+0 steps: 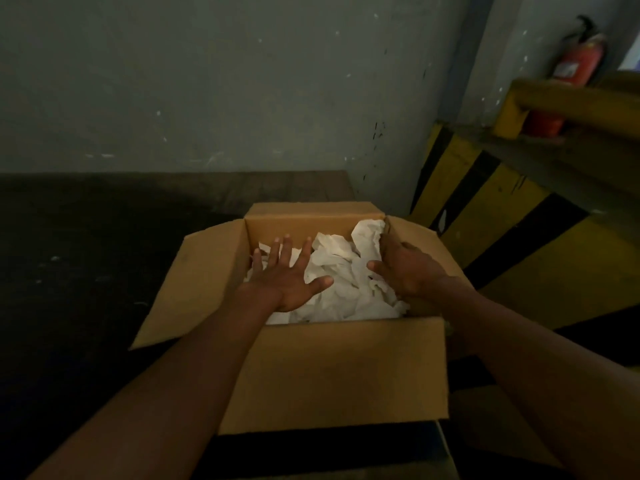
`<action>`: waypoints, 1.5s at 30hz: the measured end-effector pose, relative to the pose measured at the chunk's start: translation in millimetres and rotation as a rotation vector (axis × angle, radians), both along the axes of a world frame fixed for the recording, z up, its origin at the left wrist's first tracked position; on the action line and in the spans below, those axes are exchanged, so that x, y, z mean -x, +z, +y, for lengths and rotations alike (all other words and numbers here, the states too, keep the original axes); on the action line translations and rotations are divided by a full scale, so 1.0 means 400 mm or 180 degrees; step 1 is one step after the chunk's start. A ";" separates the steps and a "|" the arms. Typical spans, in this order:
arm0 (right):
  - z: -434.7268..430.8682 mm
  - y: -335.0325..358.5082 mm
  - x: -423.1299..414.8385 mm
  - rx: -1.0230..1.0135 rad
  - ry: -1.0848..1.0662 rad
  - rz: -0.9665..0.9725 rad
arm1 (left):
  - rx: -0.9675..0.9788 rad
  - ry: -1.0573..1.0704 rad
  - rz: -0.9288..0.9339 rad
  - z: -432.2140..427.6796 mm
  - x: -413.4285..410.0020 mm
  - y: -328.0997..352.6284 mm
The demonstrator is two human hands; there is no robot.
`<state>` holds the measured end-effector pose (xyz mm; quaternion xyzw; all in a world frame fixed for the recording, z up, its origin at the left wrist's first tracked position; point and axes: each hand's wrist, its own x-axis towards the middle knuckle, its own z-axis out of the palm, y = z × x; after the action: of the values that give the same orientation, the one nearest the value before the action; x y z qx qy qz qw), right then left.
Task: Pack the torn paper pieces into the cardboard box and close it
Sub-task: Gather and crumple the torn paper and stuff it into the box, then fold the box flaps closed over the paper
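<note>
Left hand [289, 275]: laid flat, palm down, fingers straight and spread, pressed on the paper pieces [343, 285] in the left half of the box opening. Nothing is gripped.

Right hand [407, 268]: placed at the right edge of the opening, back of the hand up, thumb touching the paper. The fingers are hidden behind the hand, dipped between paper and box wall, so whether they are apart or clamped on paper cannot be told.

Paper pieces: white, crumpled, piled inside the cardboard box [332, 368], filling it to about rim height. One piece is raised at the far right corner.

Box: not closed. The left flap [194, 282] is folded outward and down, the right flap [426, 240] is angled outward behind the right hand, and the far flap [311, 209] is stood up.

The box is seated on the right end of a dark bench [86, 254]. A grey wall [207, 81] is seen behind. To the right, a yellow-and-black striped barrier [485, 202] is seen, with a red fire extinguisher [571, 64] behind a yellow rail [571, 98].
</note>
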<state>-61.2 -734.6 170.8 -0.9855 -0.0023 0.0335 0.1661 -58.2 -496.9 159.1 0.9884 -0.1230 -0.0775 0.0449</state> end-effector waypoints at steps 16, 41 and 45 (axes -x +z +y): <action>-0.110 -0.029 0.197 0.0245 -0.1084 -0.0719 | -0.0016 0.0057 -0.0472 -0.212 0.261 -0.062; -0.006 -0.017 0.322 -0.1121 -0.0695 -0.1136 | 0.0251 -0.0110 -0.0457 -0.216 0.263 -0.057; 0.007 -0.033 0.298 -0.0380 -0.0075 -0.0606 | 0.1021 0.0056 -0.0453 -0.184 0.261 -0.042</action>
<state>-180.6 -731.9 157.8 -0.9726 -0.0084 -0.0625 0.2239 -162.5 -570.4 142.5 0.9725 -0.1281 0.0138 0.1939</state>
